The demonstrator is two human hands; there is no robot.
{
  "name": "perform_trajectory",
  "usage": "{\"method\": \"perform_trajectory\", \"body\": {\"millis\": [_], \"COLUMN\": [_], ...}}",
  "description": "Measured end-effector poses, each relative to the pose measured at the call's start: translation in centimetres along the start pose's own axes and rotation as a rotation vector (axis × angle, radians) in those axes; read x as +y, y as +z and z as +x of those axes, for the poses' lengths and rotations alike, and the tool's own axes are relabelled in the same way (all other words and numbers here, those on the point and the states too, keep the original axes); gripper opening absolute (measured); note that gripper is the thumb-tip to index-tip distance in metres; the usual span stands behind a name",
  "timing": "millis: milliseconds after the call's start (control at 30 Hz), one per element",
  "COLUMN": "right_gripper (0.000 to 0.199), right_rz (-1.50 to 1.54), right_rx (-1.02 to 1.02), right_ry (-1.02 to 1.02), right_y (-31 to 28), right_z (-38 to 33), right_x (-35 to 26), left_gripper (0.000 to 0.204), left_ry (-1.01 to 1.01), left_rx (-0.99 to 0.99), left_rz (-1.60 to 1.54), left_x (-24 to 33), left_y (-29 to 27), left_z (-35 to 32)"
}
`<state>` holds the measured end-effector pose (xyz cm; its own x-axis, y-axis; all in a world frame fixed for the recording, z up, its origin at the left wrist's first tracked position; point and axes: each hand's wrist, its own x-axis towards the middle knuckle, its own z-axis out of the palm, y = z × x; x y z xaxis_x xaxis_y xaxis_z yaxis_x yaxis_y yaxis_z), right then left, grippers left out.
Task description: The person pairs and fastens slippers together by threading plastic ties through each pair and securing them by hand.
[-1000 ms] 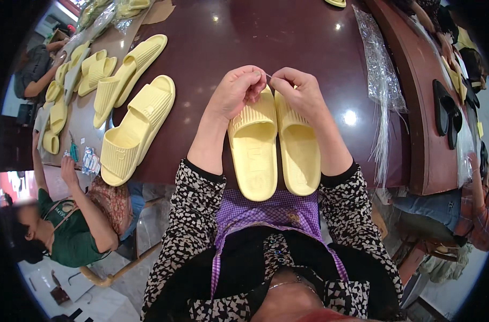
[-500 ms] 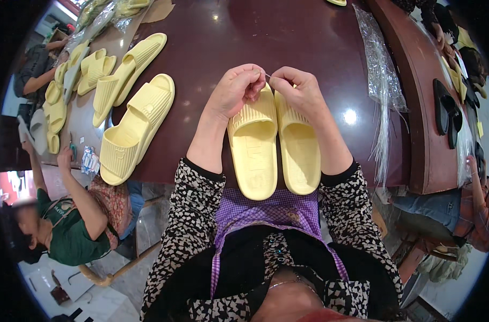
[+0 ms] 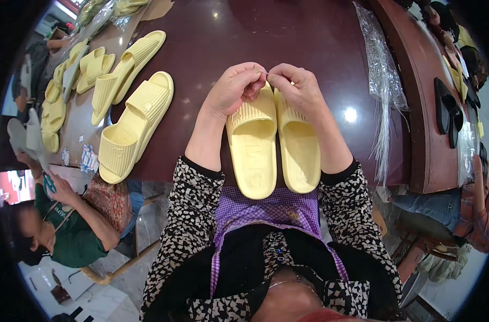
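Two pale yellow slide sandals lie side by side, soles up toward me, on the dark brown table (image 3: 287, 37): the left sandal (image 3: 253, 155) and the right sandal (image 3: 299, 155). My left hand (image 3: 233, 88) and my right hand (image 3: 295, 86) meet over the straps at the far end. The fingertips of both hands pinch together at one small spot between the straps; what they pinch is too small to tell.
Another yellow sandal pair (image 3: 131, 121) lies left of me, with more pairs (image 3: 96, 67) further left. A bundle of clear plastic bags (image 3: 381, 80) lies right. A seated person in green (image 3: 67, 231) is at lower left; black sandals (image 3: 447, 112) rest on the right table.
My hands stay pinched together over the sandal straps with only slight finger motion. The person at lower left has shifted a little.
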<state>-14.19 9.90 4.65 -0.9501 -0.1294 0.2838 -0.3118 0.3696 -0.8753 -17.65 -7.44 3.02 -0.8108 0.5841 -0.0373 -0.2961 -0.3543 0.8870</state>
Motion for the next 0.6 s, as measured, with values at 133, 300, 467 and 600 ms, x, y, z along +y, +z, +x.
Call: {"method": "perform_trajectory", "body": {"millis": [133, 300, 467, 600], "right_gripper": [0.013, 0.01, 0.008, 0.008], "right_rz": [-0.009, -0.073, -0.034, -0.043], "right_rx": [-0.016, -0.007, -0.107, -0.103], "right_ry": [-0.045, -0.211, 0.012, -0.011], "right_y": [-0.2, -0.1, -0.7, -0.5], "right_z": [0.1, 0.1, -0.1, -0.1], "right_x": [-0.3, -0.7, -1.3, -1.1], "left_gripper": [0.012, 0.012, 0.012, 0.012], "left_ry": [-0.025, -0.006, -0.029, -0.023], "left_rx": [-0.015, -0.071, -0.1, -0.079], "left_rz": [-0.042, -0.072, -0.078, -0.091], "left_x": [0.0, -0.1, -0.2, -0.4], "left_y": [0.1, -0.4, -0.2, -0.2], "left_z": [-0.2, -0.1, -0.4, -0.5]}}
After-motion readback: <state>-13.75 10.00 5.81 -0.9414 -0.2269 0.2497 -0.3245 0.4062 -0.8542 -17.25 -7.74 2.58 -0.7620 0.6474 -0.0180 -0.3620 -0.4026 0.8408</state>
